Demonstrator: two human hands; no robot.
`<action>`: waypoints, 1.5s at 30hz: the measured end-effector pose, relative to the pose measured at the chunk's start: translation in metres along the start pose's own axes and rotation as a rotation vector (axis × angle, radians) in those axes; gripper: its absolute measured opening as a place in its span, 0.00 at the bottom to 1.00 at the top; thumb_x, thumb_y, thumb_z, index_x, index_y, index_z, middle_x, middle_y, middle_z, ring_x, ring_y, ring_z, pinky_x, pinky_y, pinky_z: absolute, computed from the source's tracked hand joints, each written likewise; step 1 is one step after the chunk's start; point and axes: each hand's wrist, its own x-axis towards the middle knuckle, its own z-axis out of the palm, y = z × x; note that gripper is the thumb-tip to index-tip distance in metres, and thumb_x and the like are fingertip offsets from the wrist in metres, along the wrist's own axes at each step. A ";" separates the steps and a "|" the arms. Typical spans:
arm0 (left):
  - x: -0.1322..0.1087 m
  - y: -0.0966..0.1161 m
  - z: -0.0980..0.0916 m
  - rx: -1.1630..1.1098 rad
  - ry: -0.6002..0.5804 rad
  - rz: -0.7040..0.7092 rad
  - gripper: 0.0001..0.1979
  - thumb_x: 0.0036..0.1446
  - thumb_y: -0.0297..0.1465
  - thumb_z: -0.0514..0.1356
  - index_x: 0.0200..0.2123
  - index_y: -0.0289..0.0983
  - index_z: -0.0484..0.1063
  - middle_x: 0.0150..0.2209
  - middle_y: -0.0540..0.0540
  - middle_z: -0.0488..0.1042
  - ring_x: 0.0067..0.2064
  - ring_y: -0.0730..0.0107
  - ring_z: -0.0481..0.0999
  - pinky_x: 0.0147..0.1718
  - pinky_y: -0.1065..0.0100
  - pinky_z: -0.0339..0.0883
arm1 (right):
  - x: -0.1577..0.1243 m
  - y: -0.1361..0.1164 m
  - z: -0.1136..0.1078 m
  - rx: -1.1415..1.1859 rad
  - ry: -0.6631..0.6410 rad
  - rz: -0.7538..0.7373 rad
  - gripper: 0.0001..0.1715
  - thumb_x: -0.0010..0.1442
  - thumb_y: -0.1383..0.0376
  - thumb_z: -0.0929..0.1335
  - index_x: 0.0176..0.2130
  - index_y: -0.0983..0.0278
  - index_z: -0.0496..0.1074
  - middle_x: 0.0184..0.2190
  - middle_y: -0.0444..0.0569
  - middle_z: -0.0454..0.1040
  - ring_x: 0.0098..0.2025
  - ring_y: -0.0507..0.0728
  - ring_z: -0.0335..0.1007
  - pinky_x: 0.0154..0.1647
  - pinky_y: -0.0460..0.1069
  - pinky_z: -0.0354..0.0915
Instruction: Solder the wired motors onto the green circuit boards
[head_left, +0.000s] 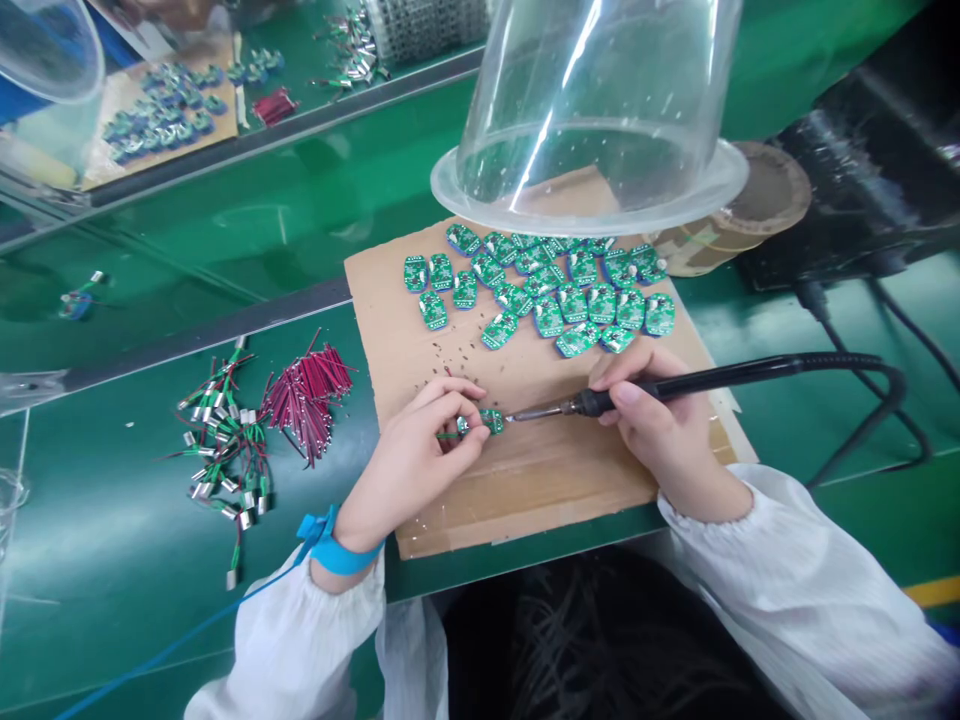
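My right hand [652,400] is closed round the black handle of a soldering iron [592,402]. The iron's metal tip reaches left to the edge of a small green circuit board [493,420]; whether it touches is too small to tell. Thumb and fingers of my left hand [420,450] pinch that board, along with a small silver part on green wire [463,426]. Part of the board is hidden behind the fingers. Both hands are over a sheet of brown cardboard [450,530]. Behind them, several green boards with blue undersides [572,302] lie in loose rows on the cardboard.
A clear plastic funnel hood [592,130] hangs over the boards. Left of the cardboard lie red wires [307,395] and silver parts with green leads [225,440]. The iron's cable [892,400] loops at right near a round brown container [757,200]. A blue wrist cord [187,635] trails left.
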 end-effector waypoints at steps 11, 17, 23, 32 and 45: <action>0.001 -0.002 0.007 0.066 0.063 0.035 0.04 0.66 0.27 0.58 0.36 0.40 0.70 0.53 0.47 0.74 0.50 0.66 0.75 0.37 0.66 0.69 | 0.000 -0.001 0.001 -0.085 -0.028 -0.016 0.10 0.63 0.56 0.72 0.33 0.57 0.73 0.29 0.46 0.70 0.27 0.56 0.65 0.25 0.53 0.59; 0.002 -0.002 0.010 0.105 0.089 0.028 0.04 0.67 0.29 0.57 0.37 0.40 0.68 0.51 0.47 0.75 0.46 0.66 0.75 0.39 0.64 0.68 | 0.001 -0.003 0.000 -0.125 -0.052 -0.027 0.10 0.64 0.55 0.71 0.34 0.57 0.72 0.29 0.46 0.71 0.29 0.57 0.67 0.28 0.54 0.62; 0.001 -0.001 0.013 0.100 0.101 0.012 0.05 0.68 0.30 0.56 0.36 0.39 0.67 0.50 0.48 0.75 0.43 0.68 0.75 0.37 0.65 0.67 | 0.001 -0.005 0.000 -0.154 -0.081 -0.034 0.09 0.65 0.56 0.71 0.35 0.57 0.72 0.30 0.47 0.72 0.29 0.57 0.68 0.28 0.53 0.63; 0.001 -0.002 0.016 0.124 0.140 0.013 0.05 0.68 0.29 0.57 0.36 0.39 0.66 0.49 0.48 0.75 0.40 0.69 0.75 0.38 0.64 0.67 | 0.001 -0.003 0.000 -0.170 -0.117 -0.043 0.08 0.65 0.57 0.71 0.36 0.57 0.73 0.30 0.46 0.73 0.29 0.56 0.69 0.26 0.52 0.64; 0.001 -0.002 0.021 0.118 0.181 -0.017 0.06 0.67 0.29 0.57 0.34 0.39 0.64 0.48 0.48 0.76 0.41 0.69 0.75 0.39 0.64 0.66 | 0.002 -0.004 -0.001 -0.171 -0.149 -0.057 0.05 0.66 0.60 0.70 0.38 0.58 0.73 0.31 0.47 0.73 0.29 0.55 0.69 0.26 0.51 0.63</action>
